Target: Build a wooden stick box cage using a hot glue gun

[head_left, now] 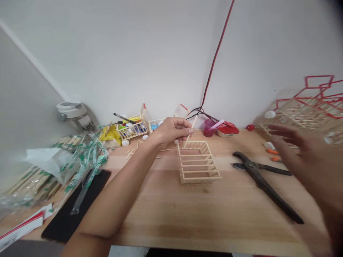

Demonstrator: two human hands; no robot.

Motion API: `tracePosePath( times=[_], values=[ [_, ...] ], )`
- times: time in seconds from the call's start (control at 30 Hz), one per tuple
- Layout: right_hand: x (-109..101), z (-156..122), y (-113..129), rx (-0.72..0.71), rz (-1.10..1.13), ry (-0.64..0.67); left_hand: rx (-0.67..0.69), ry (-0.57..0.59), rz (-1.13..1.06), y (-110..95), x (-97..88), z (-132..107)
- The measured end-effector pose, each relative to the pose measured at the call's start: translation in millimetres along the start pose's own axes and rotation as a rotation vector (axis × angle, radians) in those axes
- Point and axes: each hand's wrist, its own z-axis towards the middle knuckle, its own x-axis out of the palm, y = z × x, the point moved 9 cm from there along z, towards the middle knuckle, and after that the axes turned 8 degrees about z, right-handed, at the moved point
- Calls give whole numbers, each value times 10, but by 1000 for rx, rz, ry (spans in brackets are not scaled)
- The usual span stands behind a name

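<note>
My left hand [173,131] pinches a short wooden stick [190,131] between thumb and fingers, held upright just above the far left corner of a small open crate built of wooden sticks [198,164] on the wooden table [171,214]. My right hand [302,153] is blurred by motion at the right, fingers stretched out and apart, holding nothing, hovering above the table near the black pliers [264,182].
Bags of wooden sticks [66,160] and a black pad [72,210] lie at left. Small stick crates with oddments [133,128] stand by the wall. A red-and-black cable [214,64] hangs down. Red lids [227,129] and a larger stick structure with red trim [308,107] sit at right.
</note>
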Motion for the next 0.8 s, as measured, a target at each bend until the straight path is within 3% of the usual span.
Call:
tracePosePath(
  times=[0.07,0.17,0.37,0.5,0.8],
  values=[
    [248,40,416,-5,148,-32,10,2,67,3,3,9],
    [570,3,669,5,249,0,32,9,168,-11,11,-4],
    [926,-215,325,120,277,160,77,11,390,-73,60,-46],
    [966,-248,162,177,281,177,127,37,505,-56,123,-18],
    [981,-246,174,208,288,191,194,7,628,-83,184,-7]
  ],
)
